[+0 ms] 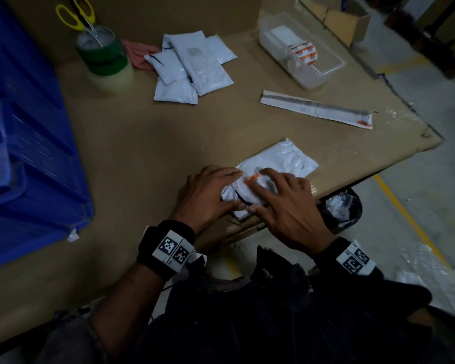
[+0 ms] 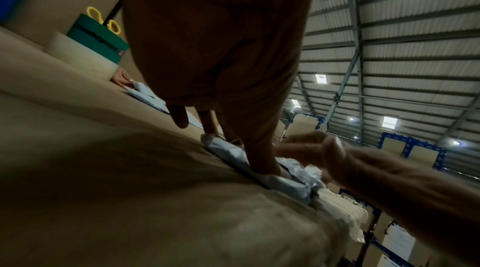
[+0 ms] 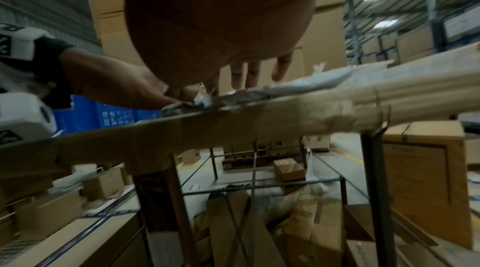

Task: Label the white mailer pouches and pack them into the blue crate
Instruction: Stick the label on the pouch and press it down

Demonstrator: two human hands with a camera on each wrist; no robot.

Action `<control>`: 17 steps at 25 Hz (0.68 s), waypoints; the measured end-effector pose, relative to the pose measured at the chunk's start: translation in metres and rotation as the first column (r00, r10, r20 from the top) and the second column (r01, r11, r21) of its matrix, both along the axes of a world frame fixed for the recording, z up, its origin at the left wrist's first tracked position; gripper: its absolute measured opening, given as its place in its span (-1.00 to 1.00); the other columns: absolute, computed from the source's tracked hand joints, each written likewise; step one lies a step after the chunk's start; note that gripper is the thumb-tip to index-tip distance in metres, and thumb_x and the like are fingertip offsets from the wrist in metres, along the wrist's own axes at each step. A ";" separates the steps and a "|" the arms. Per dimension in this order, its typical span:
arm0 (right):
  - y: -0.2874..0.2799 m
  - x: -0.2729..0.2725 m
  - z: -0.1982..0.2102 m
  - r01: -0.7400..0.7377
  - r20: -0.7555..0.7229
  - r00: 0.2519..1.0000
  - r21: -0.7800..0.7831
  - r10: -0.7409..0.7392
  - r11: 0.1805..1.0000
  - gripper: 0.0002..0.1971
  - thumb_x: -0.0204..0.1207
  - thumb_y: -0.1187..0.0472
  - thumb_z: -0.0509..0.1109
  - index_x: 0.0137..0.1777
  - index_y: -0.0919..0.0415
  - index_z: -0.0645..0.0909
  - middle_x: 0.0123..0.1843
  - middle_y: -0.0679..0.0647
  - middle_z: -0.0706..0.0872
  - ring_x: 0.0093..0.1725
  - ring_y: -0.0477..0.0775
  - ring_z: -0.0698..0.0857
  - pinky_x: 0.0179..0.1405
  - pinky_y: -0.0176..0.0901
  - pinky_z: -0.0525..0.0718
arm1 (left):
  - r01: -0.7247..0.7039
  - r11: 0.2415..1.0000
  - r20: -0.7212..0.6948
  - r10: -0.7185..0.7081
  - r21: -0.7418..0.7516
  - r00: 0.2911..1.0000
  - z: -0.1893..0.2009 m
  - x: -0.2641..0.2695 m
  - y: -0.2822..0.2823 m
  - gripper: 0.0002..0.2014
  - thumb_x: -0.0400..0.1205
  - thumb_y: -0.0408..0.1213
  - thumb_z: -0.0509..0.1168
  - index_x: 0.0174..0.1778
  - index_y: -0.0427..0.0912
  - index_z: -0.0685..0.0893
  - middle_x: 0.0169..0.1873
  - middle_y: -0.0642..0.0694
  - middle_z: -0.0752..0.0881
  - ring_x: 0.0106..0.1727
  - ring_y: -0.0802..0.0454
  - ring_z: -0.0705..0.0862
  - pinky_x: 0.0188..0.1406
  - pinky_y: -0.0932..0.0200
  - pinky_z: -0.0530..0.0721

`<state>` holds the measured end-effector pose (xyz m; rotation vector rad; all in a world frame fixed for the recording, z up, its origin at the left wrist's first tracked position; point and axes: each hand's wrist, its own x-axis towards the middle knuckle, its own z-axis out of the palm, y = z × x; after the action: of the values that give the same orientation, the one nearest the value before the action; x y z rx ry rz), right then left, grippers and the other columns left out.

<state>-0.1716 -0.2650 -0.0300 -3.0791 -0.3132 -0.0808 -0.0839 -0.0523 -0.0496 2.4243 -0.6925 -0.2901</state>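
The white mailer pouch (image 1: 276, 164) lies flat at the near edge of the table (image 1: 142, 153), both hands on it. The left hand (image 1: 208, 195) has a flat, open grip, its fingers (image 2: 262, 160) straight and pressing the crinkled film. The right hand (image 1: 286, 208) likewise presses with spread fingers, smoothing a label (image 1: 250, 179) with orange print; it clasps nothing.

This pouch looks mid-labelling, not yet packed. Farther back, a loose pile of pouches (image 1: 189, 67) waits, glossy, thin and soft-cornered; whether they bear labels I cannot tell. The blue crate (image 1: 32, 143), rigid ribbed plastic, stands at the left; its inside is hidden. A clear plastic tray (image 1: 323, 74) holds the label roll (image 1: 304, 52); a spent backing strip (image 1: 315, 107) lies between.
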 end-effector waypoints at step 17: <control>-0.011 0.006 -0.007 0.079 0.071 0.994 0.066 -0.083 0.995 -0.39 0.77 -0.35 -0.01 0.66 -0.08 0.47 0.59 0.07 0.50 0.40 0.23 0.54 0.18 0.16 0.53 | -0.044 0.999 -0.013 0.044 -0.011 0.999 -0.001 -0.004 0.001 -0.24 0.36 0.22 0.59 0.52 0.25 0.59 0.50 0.33 0.56 0.49 0.18 0.42 0.50 0.03 0.38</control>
<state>-0.1659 -0.2761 -0.0370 -3.0303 -0.1844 -0.2029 -0.0882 -0.0514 -0.0509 2.4220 -0.6322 -0.2832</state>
